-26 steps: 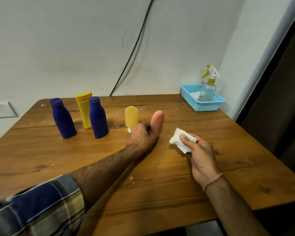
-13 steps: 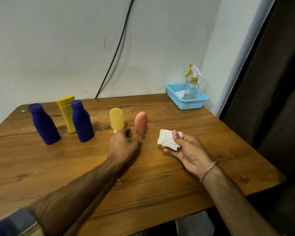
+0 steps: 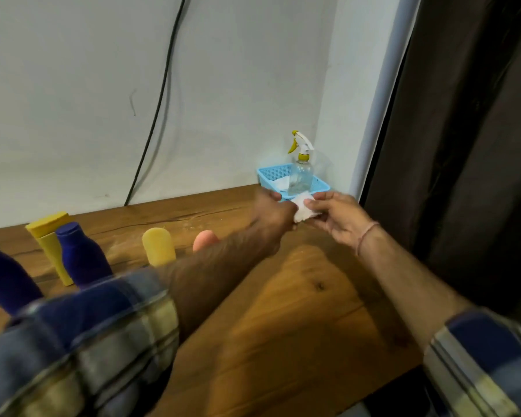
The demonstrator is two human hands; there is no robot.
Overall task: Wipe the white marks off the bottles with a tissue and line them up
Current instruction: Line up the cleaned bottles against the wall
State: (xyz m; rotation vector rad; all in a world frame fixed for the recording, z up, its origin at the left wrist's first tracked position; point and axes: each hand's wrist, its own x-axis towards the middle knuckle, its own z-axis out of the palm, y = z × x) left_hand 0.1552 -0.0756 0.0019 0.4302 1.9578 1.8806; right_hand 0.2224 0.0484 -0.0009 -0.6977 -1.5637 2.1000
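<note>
Head view: nearest, at my 10 o'clock on the brown wooden table [image 3: 298,296], stand two dark blue plastic bottles [image 3: 79,254], a yellow flat-capped bottle [image 3: 50,239], a yellow rounded tube [image 3: 158,246] and a peach rounded tube [image 3: 203,240]. Farther, at 1 o'clock, the crumpled white tissue [image 3: 304,210] should be light, soft and tearable, best taken by its edges. My right hand [image 3: 340,219] pinches it, thumb on top. My left hand [image 3: 272,212] meets its 9 o'clock edge with fingers hidden, so I cannot tell its grip. Just beyond sits a blue plastic basket [image 3: 268,173].
</note>
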